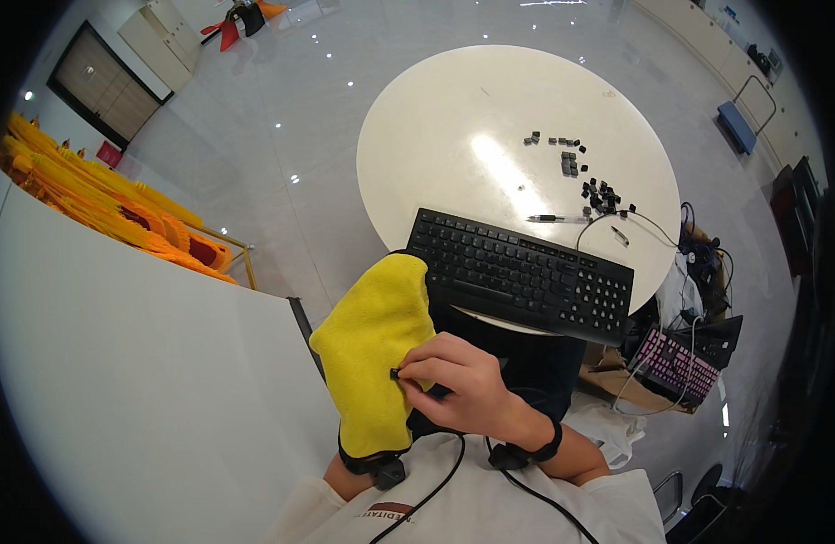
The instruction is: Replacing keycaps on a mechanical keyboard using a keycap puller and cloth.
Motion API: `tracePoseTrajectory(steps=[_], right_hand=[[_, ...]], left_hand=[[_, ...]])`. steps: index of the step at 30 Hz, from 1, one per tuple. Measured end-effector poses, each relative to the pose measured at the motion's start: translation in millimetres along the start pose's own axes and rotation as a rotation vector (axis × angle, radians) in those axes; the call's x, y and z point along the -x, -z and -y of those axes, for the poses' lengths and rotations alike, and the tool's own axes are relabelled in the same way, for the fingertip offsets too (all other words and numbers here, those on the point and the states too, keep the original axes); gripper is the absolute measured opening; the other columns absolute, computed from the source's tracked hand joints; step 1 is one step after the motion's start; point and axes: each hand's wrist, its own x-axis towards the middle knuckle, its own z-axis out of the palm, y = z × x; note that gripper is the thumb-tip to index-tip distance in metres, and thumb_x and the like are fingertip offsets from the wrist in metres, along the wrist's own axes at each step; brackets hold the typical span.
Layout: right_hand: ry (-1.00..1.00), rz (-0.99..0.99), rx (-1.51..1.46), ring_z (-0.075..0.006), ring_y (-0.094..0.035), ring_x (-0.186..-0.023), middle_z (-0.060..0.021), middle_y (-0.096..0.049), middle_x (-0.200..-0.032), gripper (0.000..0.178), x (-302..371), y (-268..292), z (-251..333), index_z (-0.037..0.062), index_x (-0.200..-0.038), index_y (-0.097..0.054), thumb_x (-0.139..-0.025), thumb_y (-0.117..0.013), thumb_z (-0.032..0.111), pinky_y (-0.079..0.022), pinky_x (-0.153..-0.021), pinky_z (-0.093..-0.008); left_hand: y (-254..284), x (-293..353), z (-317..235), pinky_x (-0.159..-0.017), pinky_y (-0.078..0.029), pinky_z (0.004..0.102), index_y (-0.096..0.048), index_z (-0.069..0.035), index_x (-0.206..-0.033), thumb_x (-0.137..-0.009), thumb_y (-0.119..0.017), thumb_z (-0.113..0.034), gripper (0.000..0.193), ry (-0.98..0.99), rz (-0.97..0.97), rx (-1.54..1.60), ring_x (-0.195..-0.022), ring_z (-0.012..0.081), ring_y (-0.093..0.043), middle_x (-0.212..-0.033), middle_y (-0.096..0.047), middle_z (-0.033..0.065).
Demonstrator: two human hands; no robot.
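Observation:
Pinched between the thumb and fingers of my right hand (pixel 458 385) is a small black keycap (pixel 395 374). It touches a yellow cloth (pixel 368 326) that drapes over my left hand. The cloth hides the left fingers, so their grip does not show; only the left forearm (pixel 345 480) comes out below. Just beyond, a black keyboard (pixel 508 272) lies at the near edge of a round white table (pixel 427 127). The number pad at its right end has bare key stems, while the main keys look fitted. The cloth's upper corner meets the keyboard's left end.
Loose keycaps (pixel 601 197) lie on the table's right side, with a pen (pixel 549 218) nearby. A cable runs off the right edge. On the floor at right stands a cardboard box (pixel 608 376) with a pink-keyed keyboard (pixel 676 365). A white surface (pixel 155 390) fills the left.

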Motion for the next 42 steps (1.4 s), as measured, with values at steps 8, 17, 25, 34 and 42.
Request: tracePoseTrajectory(steps=[8, 17, 25, 34, 42], right_hand=[[-0.091, 0.078, -0.004, -0.0246, -0.077, -0.089, -0.0102, -0.08, -0.103, 0.021, -5.2, 7.0, 7.5, 0.0015, -0.099, -0.081, -0.083, -0.094, -0.001, -0.063, -0.074, -0.0336], [-0.056, -0.044, 0.072, -0.0264, -0.079, -0.088, -0.0101, -0.082, -0.103, 0.017, -16.1, 40.3, 3.3, 0.0042, -0.095, -0.082, -0.081, -0.09, -0.002, -0.065, -0.077, -0.0353], [-0.195, -0.268, 0.422, -0.0162, -0.077, -0.079, -0.0097, -0.083, -0.1, 0.013, -34.8, 146.3, -51.5, 0.001, -0.091, -0.081, -0.081, -0.086, -0.006, -0.061, -0.074, -0.0289], [-0.228, 0.052, 0.585, -0.0305, -0.079, -0.095, -0.0139, -0.081, -0.108, 0.016, -34.6, 164.3, -138.0, -0.0007, -0.1, -0.081, -0.086, -0.086, -0.003, -0.065, -0.083, -0.0385], [-0.227, 0.154, 0.626, -0.0372, -0.076, -0.105, -0.0163, -0.079, -0.108, 0.017, -35.3, 165.5, -151.5, -0.0026, -0.1, -0.08, -0.083, -0.085, -0.003, -0.063, -0.093, -0.0448]], left_hand=[[0.9, 3.5, -0.4, -0.113, -0.055, 0.0407, -0.056, -0.011, -0.164, -0.115, -0.07, -0.039, 0.058, 0.006, -0.01, 0.008, -0.136, 0.0244, -0.069, -0.156, -0.067, 0.0075], [3.4, -8.3, -0.2, -0.113, -0.055, 0.0409, -0.055, -0.011, -0.165, -0.116, -0.069, -0.04, 0.059, -0.023, -0.023, 0.071, -0.137, 0.0245, -0.068, -0.157, -0.067, 0.0077], [25.5, -10.9, -12.6, -0.114, -0.055, 0.041, -0.054, -0.011, -0.166, -0.116, -0.069, -0.04, 0.06, -0.087, -0.114, 0.168, -0.138, 0.0247, -0.068, -0.158, -0.066, 0.0078], [39.2, -9.1, -9.7, -0.115, -0.055, 0.0411, -0.053, -0.011, -0.167, -0.116, -0.068, -0.041, 0.061, -0.094, -0.158, 0.213, -0.138, 0.0248, -0.068, -0.159, -0.065, 0.008], [41.8, -11.2, -8.1, -0.115, -0.054, 0.0412, -0.052, -0.011, -0.168, -0.117, -0.068, -0.041, 0.061, -0.094, -0.172, 0.219, -0.139, 0.025, -0.067, -0.159, -0.065, 0.0081]])
